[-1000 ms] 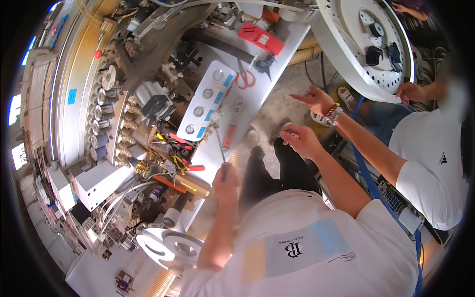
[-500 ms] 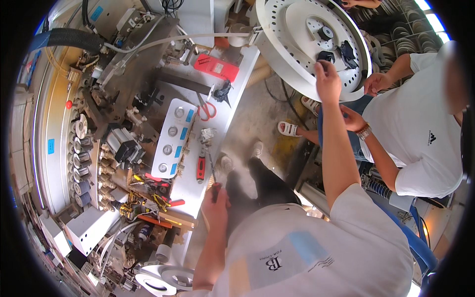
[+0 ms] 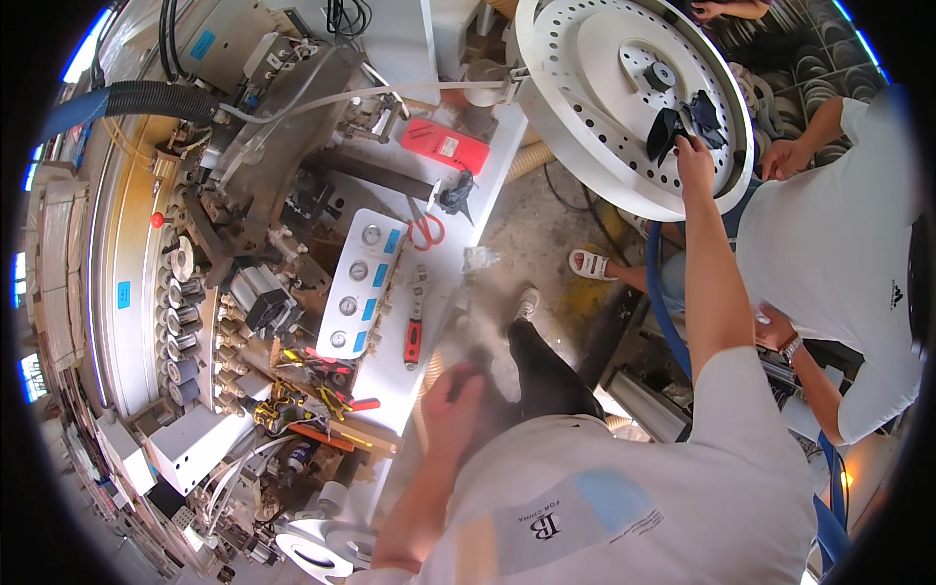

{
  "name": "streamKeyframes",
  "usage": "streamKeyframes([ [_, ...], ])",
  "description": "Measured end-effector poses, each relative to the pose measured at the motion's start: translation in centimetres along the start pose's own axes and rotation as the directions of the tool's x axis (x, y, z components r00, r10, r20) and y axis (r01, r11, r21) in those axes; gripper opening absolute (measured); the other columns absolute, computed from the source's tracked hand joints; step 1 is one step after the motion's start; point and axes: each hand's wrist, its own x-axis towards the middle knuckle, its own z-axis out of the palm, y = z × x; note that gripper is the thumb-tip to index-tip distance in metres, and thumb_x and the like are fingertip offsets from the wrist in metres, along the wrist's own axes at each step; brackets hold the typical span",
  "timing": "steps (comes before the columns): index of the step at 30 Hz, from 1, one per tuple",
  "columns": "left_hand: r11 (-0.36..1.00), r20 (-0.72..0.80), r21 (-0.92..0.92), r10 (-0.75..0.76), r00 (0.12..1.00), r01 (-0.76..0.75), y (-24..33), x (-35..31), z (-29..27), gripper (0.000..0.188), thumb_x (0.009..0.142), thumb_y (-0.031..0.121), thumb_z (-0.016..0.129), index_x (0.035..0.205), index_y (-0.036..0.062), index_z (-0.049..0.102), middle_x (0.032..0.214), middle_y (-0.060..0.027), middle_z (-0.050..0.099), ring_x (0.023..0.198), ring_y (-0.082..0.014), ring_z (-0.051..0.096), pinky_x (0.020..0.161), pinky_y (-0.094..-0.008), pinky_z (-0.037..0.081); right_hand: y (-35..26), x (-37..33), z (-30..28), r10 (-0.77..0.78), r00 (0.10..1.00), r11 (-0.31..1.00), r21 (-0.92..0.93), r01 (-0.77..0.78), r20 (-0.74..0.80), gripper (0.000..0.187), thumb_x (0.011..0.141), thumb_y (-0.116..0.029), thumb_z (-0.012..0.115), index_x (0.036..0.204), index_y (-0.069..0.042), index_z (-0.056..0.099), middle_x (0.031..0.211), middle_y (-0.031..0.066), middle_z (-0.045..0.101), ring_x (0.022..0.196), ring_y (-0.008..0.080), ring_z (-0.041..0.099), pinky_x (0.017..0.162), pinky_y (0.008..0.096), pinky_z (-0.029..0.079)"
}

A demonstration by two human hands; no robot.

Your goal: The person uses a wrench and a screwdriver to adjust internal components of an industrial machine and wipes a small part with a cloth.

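Head view: right hand reached over the tilted white perforated disc, fingertips at the nearer of two black, cloth-like pieces lying on its face. Fingers bunched rather than spread; they overlapped the dark material, and could not tell if they were pinching it or only touching. One round black knob at the hub, just beyond the pieces.

Left hand low, near the bench edge, fingers curled in. Motion blur; could not tell if anything was held.

Nearest to it on the white bench: one red-handled wrench, lying flat, apart from the hand. Alongside, one white panel with four round gauges in a line, each paired with a blue label, four in all. Farther up, one pair of red-handled scissors, one crumpled black bundle near them, one red case beyond.

Bench's near end: one yellow-and-black power tool among loose hand tools. Far left, a row of metal cylinders, too crowded to count; one red button above.

Right side: one co-worker in a white shirt, both hands in view, one near the disc rim, a watch on the other wrist.
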Motion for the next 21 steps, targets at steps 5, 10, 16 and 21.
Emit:
streamKeyframes([
  [5, 0.997, 0.136, 0.073, -0.026, 0.990, 0.016, 3.6, 0.1, 1.9, 0.033, 0.089, 0.016, 0.074, 0.118, 0.0008, 0.069, 0.096, -0.0038, 0.070, 0.084, -0.0088, 0.062, 0.074, -0.0259, 0.053, -4.3, -10.2, -2.2, -0.209, 0.967, 0.978, 0.009, 0.210, 0.147, 0.031, 0.090, -0.034, 0.068, 0.100, -0.005, 0.073, 0.075, 0.0140, 0.071, 0.068, 0.0257, 0.069, 0.068, 0.0357, 0.052],
  [10, 0.981, 0.310, 0.136, 0.092, 0.946, -0.139, 6.5, -0.1, 3.5, 0.032, 0.093, 0.019, 0.071, 0.118, 0.0002, 0.068, 0.094, -0.0072, 0.072, 0.085, -0.0121, 0.066, 0.073, -0.0293, 0.054, -8.3, -21.2, -3.5, -0.263, 0.916, 0.965, 0.082, 0.250, 0.303, 0.024, 0.088, -0.025, 0.073, 0.094, -0.003, 0.069, 0.070, 0.0124, 0.071, 0.062, 0.0238, 0.069, 0.062, 0.0354, 0.053],
  [16, 0.906, 0.292, 0.324, 0.176, 0.940, -0.271, 5.0, 1.2, 2.8, 0.029, 0.089, 0.015, 0.075, 0.114, 0.0026, 0.070, 0.089, -0.0016, 0.073, 0.078, -0.0053, 0.062, 0.073, -0.0230, 0.051, -9.0, -24.3, -5.2, -0.238, 0.734, 0.875, 0.468, -0.123, 0.636, 0.011, 0.098, -0.011, 0.065, 0.102, 0.000, 0.063, 0.086, -0.0022, 0.065, 0.075, 0.0032, 0.053, 0.066, 0.0207, 0.043],
  [21, 0.804, 0.257, 0.426, 0.333, 0.907, -0.415, 5.1, 0.8, 1.6, 0.026, 0.087, 0.016, 0.075, 0.111, 0.0044, 0.071, 0.083, -0.0051, 0.073, 0.072, -0.0080, 0.063, 0.069, -0.0244, 0.051, -9.3, -25.3, -5.8, -0.303, 0.637, 0.740, 0.596, -0.311, 0.709, 0.012, 0.098, -0.010, 0.063, 0.105, 0.000, 0.063, 0.096, -0.0014, 0.066, 0.088, 0.0042, 0.057, 0.075, 0.0215, 0.044],
])
